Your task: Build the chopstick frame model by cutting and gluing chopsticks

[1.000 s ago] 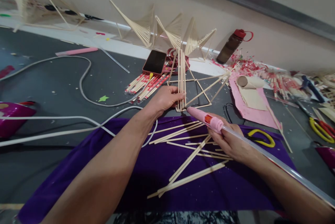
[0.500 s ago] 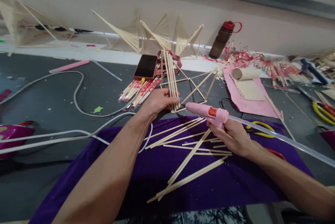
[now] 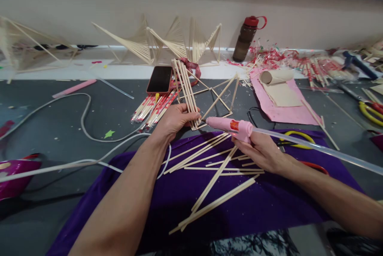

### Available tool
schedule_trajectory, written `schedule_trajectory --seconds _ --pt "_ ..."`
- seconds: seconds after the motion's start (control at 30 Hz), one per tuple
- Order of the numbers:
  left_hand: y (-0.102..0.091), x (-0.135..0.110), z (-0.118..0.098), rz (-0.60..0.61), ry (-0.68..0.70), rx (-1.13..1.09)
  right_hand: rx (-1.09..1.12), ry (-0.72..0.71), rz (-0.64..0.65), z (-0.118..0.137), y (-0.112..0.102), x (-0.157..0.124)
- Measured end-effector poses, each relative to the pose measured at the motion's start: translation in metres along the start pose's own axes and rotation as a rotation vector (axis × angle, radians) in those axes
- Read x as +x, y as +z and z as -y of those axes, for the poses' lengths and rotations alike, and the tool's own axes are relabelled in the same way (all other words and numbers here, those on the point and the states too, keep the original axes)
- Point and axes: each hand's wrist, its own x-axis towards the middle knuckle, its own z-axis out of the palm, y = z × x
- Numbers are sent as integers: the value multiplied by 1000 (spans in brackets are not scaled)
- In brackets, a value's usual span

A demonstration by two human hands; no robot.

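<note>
My left hand [image 3: 176, 122] pinches the lower ends of several pale wooden sticks [image 3: 187, 90] set side by side on an open stick frame [image 3: 220, 98]. In my right hand [image 3: 265, 152] is a pink hot glue gun [image 3: 229, 125], its nozzle pointing left at the frame's bottom corner, close to my left fingertips. Whether the tip touches the wood I cannot tell. A long clear glue stick [image 3: 314, 150] sticks out of the gun's back. Loose wooden sticks [image 3: 215, 184] lie on the purple cloth [image 3: 167, 212] below my hands.
Behind the frame are a phone [image 3: 159, 79], packaged chopsticks [image 3: 154, 106] and finished stick structures [image 3: 167, 42] by the wall. A bottle [image 3: 243, 40] stands at the back. Yellow-handled scissors [image 3: 299, 139] lie right, partly behind my right hand. A white cable [image 3: 86, 118] crosses the left side.
The whole view has shifted slightly. Both hands keep their holds, with the glue gun's nozzle still at the frame's bottom corner.
</note>
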Motion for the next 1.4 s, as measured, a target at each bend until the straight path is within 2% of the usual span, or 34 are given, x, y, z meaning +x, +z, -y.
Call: schedule_trajectory --seconds 0.27,0.5,0.7,1.4 --pt "1 -1 -1 -18 5 25 29 -40 -4 -4 3 -1" --pt "-6 -4 -7 64 -13 79 27 -81 0 -2 -1 -2" --pt "-5 -3 -6 14 -22 94 21 -96 -48 -1 -1 -2" --pt "-4 -1 -2 7 -16 109 -16 -72 -2 1 -2 0"
